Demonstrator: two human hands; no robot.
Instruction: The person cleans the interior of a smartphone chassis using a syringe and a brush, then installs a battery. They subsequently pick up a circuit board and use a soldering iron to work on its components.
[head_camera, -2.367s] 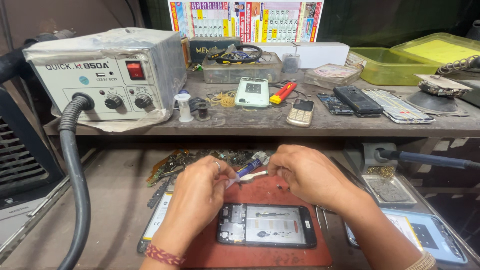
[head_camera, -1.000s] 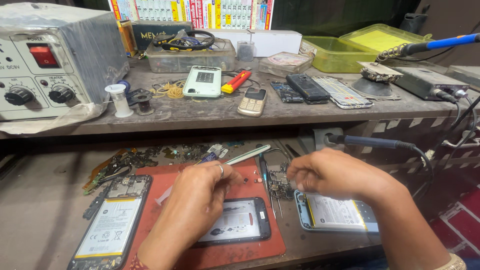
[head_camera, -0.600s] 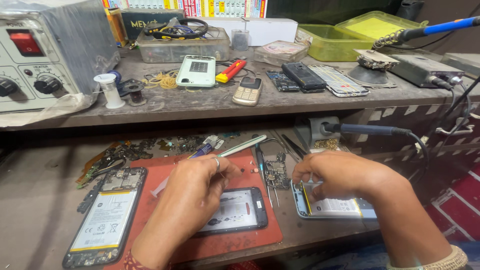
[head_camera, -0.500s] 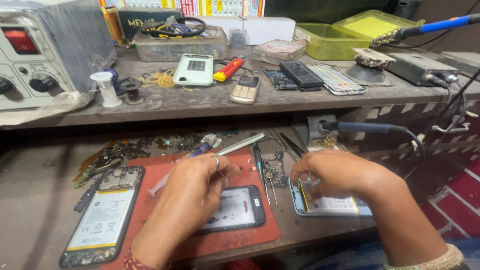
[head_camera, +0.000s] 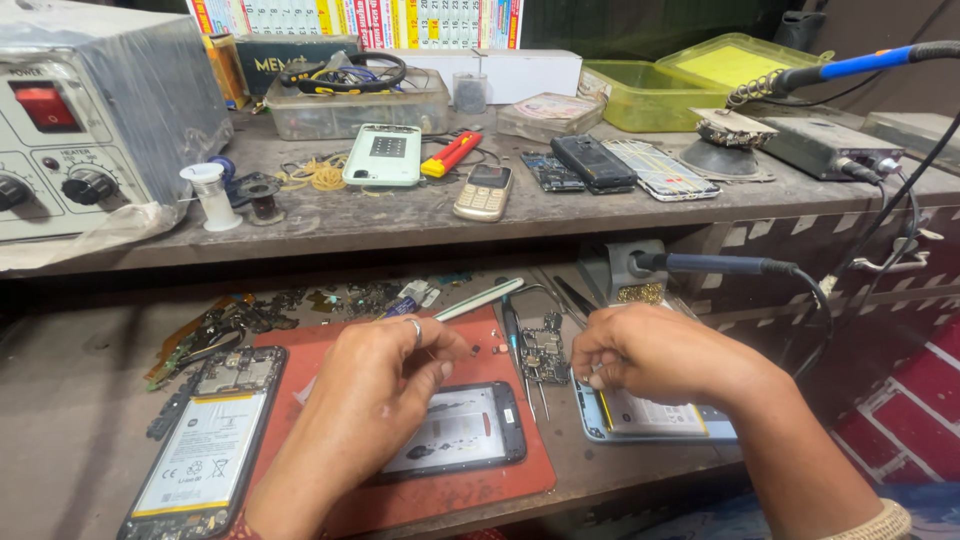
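Left hand: the left hand (head_camera: 385, 375) rests on the red mat (head_camera: 470, 488), fingers curled together over the top end of the opened phone (head_camera: 455, 435); whether it pinches a small part I cannot tell, as the fingertips hide it.
Right hand: the right hand (head_camera: 650, 355) sits at the upper left corner of the second opened phone (head_camera: 650, 418), fingers bunched together and pressing down near its edge; whether it grips anything is hidden.
Opened phone: it lies flat on the mat, back cover off, just under and in front of the left hand, partly covered by the palm.
Second opened phone: it lies off the mat to the right, on the counter (head_camera: 90, 400), its near half under the right wrist.
Handling, as I judge it: both phones look light, stiff and thin, yet fragile inside, with exposed parts and flat cables that would tear. Best held by the plastic frame along the long edges, never by the inner parts.
Circuit board: a small bare circuit board (head_camera: 545, 352) lies between the two hands, near both, touching neither; light, brittle, to be taken by its edges.
Tweezers: a pair of tweezers (head_camera: 478, 299) lies just beyond the left hand, at the mat's far edge.
Third phone: another opened phone with battery (head_camera: 205, 445) lies left of the mat, well apart from the right hand.
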